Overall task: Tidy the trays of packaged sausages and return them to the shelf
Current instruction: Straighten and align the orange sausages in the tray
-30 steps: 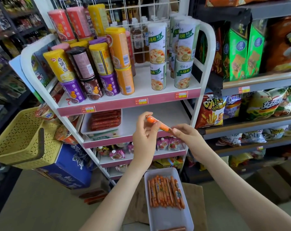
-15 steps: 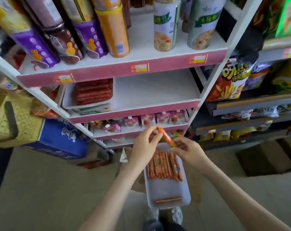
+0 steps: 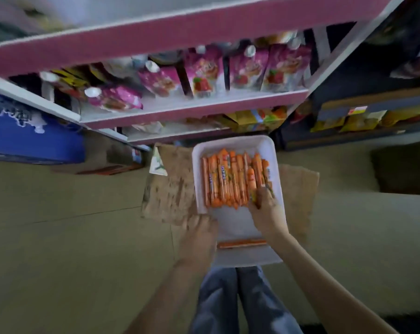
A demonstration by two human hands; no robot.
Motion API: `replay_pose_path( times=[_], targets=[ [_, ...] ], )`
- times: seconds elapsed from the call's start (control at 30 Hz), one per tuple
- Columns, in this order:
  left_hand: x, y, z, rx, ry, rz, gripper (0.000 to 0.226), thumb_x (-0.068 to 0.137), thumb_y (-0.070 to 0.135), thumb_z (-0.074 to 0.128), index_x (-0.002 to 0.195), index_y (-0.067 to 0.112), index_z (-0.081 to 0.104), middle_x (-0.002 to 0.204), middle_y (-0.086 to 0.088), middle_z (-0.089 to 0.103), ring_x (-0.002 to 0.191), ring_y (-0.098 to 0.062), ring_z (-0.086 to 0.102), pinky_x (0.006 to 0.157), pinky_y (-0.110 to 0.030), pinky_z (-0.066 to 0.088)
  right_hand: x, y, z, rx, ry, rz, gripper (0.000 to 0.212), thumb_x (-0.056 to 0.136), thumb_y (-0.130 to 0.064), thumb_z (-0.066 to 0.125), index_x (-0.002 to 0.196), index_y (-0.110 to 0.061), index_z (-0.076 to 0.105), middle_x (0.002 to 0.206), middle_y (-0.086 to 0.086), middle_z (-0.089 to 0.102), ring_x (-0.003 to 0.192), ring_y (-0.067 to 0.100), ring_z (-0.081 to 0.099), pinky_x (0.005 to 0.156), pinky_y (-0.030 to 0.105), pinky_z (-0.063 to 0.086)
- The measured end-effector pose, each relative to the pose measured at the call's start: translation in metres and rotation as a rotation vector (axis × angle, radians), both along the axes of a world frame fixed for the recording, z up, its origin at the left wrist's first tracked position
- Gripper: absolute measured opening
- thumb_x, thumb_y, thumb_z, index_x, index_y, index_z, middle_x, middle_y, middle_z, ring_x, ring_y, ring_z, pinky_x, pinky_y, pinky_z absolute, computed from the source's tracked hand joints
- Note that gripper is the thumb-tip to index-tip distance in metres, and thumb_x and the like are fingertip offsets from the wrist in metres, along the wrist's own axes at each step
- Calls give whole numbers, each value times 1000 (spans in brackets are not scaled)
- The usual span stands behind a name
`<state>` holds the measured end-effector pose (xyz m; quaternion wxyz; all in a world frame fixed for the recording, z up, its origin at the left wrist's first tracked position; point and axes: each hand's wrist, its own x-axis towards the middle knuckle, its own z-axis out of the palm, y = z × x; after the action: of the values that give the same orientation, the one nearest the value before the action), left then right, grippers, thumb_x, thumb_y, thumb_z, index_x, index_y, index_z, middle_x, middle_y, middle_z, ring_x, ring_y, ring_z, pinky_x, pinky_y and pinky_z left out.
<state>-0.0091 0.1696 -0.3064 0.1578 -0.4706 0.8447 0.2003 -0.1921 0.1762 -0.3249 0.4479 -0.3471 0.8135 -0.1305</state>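
Nearest, at bottom centre: legs in blue denim jeans (image 3: 240, 300), knees together, pointing at the tray. Two bare forearms reaching forward from either side.

Left hand (image 3: 199, 235) against the left rim of a white rectangular foam tray (image 3: 230, 144), near its near corner; blurred, cannot tell whether gripping or flat.

Right hand (image 3: 266, 210) inside the tray, fingers curled, pinching the near end of a top sausage (image 3: 251, 177) lying on the right part of the row.

Across the tray's near end, apart from the rest: a single long thin orange sausage stick (image 3: 242, 243), crosswise.

In the tray's far half: a row of orange plastic-wrapped sausages (image 3: 224, 179), side by side, lengthwise, packed close.

Under the tray: a flat sheet of worn brown cardboard (image 3: 172, 189) on the tan floor (image 3: 59, 237).

Beyond the tray: a white shelf unit with pink front edges (image 3: 192, 112). On its middle level, pink spouted pouches (image 3: 204, 73), some upright, one fallen at left. On the lowest level, yellow packets (image 3: 250, 118), blurred.

Left of the unit: a blue printed carton (image 3: 30, 138) on the floor. Right: a dark shelf with yellow snack bags (image 3: 360, 121).
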Motion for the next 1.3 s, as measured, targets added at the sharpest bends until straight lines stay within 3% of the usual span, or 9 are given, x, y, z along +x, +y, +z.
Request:
replay_pose_path(
  times=[0.13,0.2,0.27,0.53,0.7,0.83,0.97,1.17,1.3],
  targets=[
    [-22,23,-41,202,-171,-187,41,35,26,89,67,21,63,62,4,57,64,-21,58,77,-38,43,-2,-28,-33,-147,96,-5,59,99,-12,42,151,-18,15,153,10,28,133,25,37,95,33,42],
    [-29,25,-46,272,-232,-207,33,53,23,86,76,19,63,71,3,62,73,-22,62,83,-36,40,2,-33,-44,-71,252,64,59,98,-6,38,151,-9,13,154,15,22,133,32,34,103,39,38],
    [-37,28,-58,334,-280,-173,22,84,8,56,106,12,59,103,-5,64,100,-29,59,90,-37,37,10,-29,-50,-38,345,148,60,96,-6,39,150,-7,15,151,17,24,130,36,32,105,44,32],
    [-43,15,-77,643,-375,-105,45,93,15,43,138,7,39,145,-17,29,132,-34,32,107,-42,28,10,19,-57,-192,244,219,59,88,-10,54,144,-5,35,141,22,38,124,35,31,105,55,31],
    [-47,-5,-43,650,36,220,27,95,25,51,119,13,51,112,-9,63,102,-26,60,79,-30,43,-8,42,-38,-172,-90,481,60,85,-44,51,137,-13,47,132,10,51,124,29,40,106,50,35],
    [-44,-34,23,565,358,485,9,87,29,65,91,24,59,82,5,69,77,-14,65,66,-29,48,-17,36,5,-121,-304,453,37,91,-18,61,128,-13,55,121,3,59,116,22,53,98,34,41],
    [-53,-57,100,490,757,683,9,90,29,63,96,23,66,85,11,69,78,1,64,70,-15,47,-25,6,81,-320,-290,244,19,92,-10,60,111,-12,61,90,-15,57,84,-5,54,76,11,38],
    [-62,-86,230,377,1108,625,19,98,23,51,97,30,68,98,9,67,95,-10,62,85,-24,49,-33,-25,215,-460,-243,94,26,95,-12,54,104,-35,61,63,-16,54,59,-1,52,58,13,37],
    [-55,-98,304,346,1161,538,18,93,14,57,86,27,67,86,7,67,85,-6,63,77,-17,49,-37,-25,298,-494,-236,152,15,97,-13,51,96,-18,65,62,-11,53,56,5,46,58,22,36]
  ],
)
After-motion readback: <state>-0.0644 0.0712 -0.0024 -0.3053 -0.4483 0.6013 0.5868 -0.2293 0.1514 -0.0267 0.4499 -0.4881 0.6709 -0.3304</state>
